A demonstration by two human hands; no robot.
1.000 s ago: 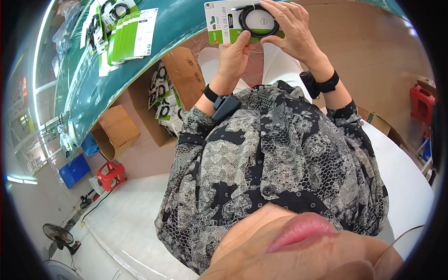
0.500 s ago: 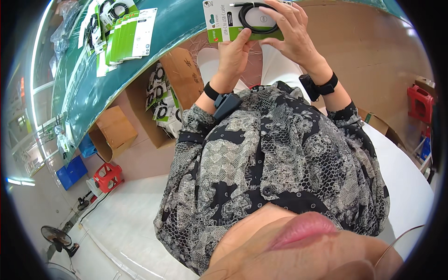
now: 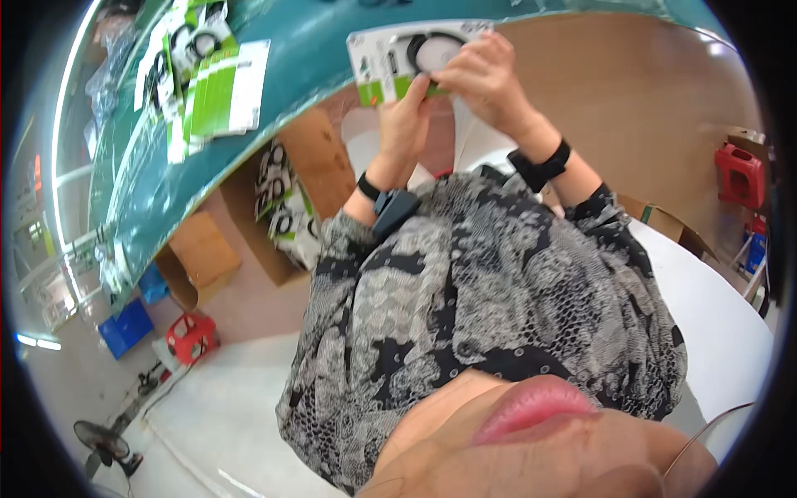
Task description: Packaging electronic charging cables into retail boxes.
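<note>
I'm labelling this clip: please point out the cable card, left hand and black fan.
Cable card [image 3: 403, 68], head view: middle of its front.
Left hand [image 3: 403, 121], head view: below the thumb.
Black fan [image 3: 101, 439], head view: round guard.

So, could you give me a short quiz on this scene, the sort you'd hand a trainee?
1. True or false: the left hand is holding the cable card.
2. What colour is the tabletop? A) red B) green C) white
3. Fill the gap: the open carton beneath the tabletop, left of the left hand, holds packs of black ____.

Key: 1. True, its thumb is on the card's front. 2. B. 3. Cables.
</note>
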